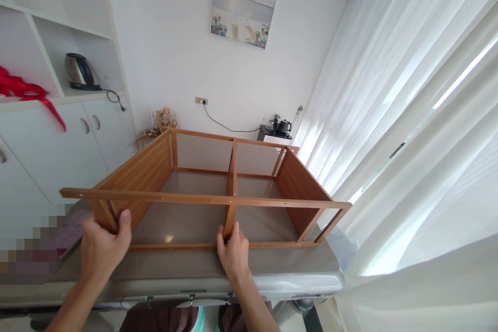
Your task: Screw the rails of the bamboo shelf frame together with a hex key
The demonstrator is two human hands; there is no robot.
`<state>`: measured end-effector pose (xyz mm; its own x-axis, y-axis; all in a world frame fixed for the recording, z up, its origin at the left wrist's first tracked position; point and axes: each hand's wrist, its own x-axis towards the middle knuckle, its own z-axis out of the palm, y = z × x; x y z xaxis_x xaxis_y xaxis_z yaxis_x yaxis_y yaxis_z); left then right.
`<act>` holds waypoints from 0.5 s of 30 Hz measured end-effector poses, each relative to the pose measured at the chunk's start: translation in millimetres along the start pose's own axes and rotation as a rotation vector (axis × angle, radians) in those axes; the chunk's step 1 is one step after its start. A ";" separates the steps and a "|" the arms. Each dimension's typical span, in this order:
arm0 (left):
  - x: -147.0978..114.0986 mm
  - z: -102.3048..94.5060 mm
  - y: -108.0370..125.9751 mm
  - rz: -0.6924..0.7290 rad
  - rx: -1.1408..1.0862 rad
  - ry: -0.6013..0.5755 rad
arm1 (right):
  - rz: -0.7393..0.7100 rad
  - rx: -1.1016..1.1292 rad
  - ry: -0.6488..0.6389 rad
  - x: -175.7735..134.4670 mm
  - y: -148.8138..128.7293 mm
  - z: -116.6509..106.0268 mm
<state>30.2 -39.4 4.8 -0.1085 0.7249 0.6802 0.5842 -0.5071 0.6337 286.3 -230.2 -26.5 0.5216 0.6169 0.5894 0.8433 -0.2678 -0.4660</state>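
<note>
Wooden frame [218,187] lies across the middle of the frame on a grey padded worktop [272,270], open side up. Judging by how it stands, the assembly looks well along: two solid side panels, long rails front and back and a centre divider [232,176] are already joined into a two-bay box. No back or top panel shows, and small holes along the front rail [202,198] sit unfilled, so some fitting seems left.

At lower left, the left hand [103,251] has its fingers [125,223] clenched around the near left upright. At lower centre, the right hand [234,254] grips the foot of the divider where it meets the lower front rail.

A kettle [80,71] stands on a shelf at upper left, and white curtains [408,114] fill the right side.
</note>
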 end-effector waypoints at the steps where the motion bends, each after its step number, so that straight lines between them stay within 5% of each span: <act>1: 1.4 -3.3 0.5 0.004 0.027 0.028 | 0.004 0.011 0.001 -0.2 0.2 -0.5; 4: 9.1 -19.3 4.5 0.062 -0.037 0.080 | 0.016 0.054 0.000 0.0 0.6 -2.1; 9: 36.2 -53.3 1.3 -0.053 -0.182 -0.062 | 0.050 0.113 -0.012 1.6 0.2 -4.7; 15: 106.1 -72.7 -45.0 -0.123 -0.119 -0.249 | 0.105 0.101 -0.035 3.4 3.8 -4.6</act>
<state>-66.0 26.4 75.2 0.0366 0.8691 0.4933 0.4786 -0.4486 0.7548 291.8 -232.5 -23.2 0.5997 0.6154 0.5115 0.7662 -0.2574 -0.5887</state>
